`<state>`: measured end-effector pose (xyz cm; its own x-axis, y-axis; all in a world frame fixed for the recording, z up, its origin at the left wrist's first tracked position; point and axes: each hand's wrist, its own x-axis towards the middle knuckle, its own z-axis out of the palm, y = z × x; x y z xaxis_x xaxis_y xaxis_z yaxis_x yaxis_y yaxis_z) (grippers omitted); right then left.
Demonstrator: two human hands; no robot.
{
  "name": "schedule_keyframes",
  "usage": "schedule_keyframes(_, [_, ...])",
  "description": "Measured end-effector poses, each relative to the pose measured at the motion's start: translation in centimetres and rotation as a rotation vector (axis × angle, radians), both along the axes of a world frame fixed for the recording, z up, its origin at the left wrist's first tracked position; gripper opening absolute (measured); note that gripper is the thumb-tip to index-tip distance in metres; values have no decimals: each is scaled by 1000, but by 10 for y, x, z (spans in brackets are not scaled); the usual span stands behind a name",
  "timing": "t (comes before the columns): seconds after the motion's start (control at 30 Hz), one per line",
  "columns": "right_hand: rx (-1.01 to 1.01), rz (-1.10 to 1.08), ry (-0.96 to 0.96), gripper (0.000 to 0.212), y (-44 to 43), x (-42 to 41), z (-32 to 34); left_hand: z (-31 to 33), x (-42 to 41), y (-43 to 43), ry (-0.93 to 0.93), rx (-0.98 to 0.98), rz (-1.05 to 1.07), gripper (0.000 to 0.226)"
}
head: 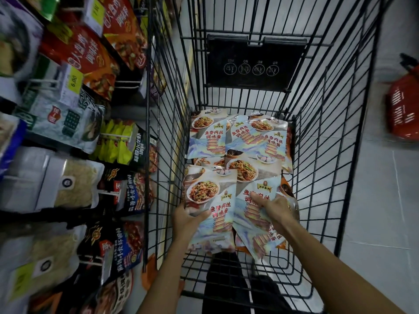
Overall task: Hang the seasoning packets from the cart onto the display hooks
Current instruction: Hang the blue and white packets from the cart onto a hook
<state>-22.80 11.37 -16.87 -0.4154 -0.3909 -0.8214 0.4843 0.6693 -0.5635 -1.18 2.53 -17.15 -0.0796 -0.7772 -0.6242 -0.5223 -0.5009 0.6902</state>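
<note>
Several pale-blue seasoning packets [251, 141] with a noodle-dish picture and red lettering lie piled in the bottom of a black wire cart [322, 155]. My left hand [188, 217] grips the left edge of a near packet [210, 200], thumb over its front. My right hand [275, 206] reaches into the cart and holds the neighbouring packet [254, 225], fingers spread on its face. Display hooks [118, 138] with hanging packets run along the left.
The hook display on the left carries red, green, yellow and black packets with yellow price tags [76, 81]. A red shopping basket [402, 109] sits on the pale floor at the right. The cart's folded child seat flap [254, 64] is at its far end.
</note>
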Motion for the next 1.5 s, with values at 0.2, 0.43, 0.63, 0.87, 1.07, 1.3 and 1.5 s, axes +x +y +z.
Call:
schedule_keyframes(0.2, [-90, 46, 94, 30, 13, -9, 38, 42, 5, 8, 16, -83, 140, 23])
schedule_keyframes(0.43, [-295, 153, 132, 22, 14, -12, 114, 116, 18, 30, 170, -188, 289, 13])
schedule_keyframes(0.63, [-437, 398, 180, 28, 4, -5, 196, 201, 50, 63, 311, -300, 477, 12])
schedule_keyframes(0.87, [-730, 665, 194, 22, -14, 44, 303, 308, 120, 109, 390, -556, 684, 8])
schedule_keyframes(1.07, [-985, 859, 87, 21, -24, 130, 375, 390, 191, 167, 261, -791, 798, 11])
schedule_keyframes(1.3, [-1157, 1111, -87, 29, -6, 247, 436, 457, 274, 263, 176, -986, 952, 20])
schedule_keyframes(1.5, [-1214, 1258, -169, 21, 46, 351, 456, 476, 338, 363, 62, -1021, 1159, 33])
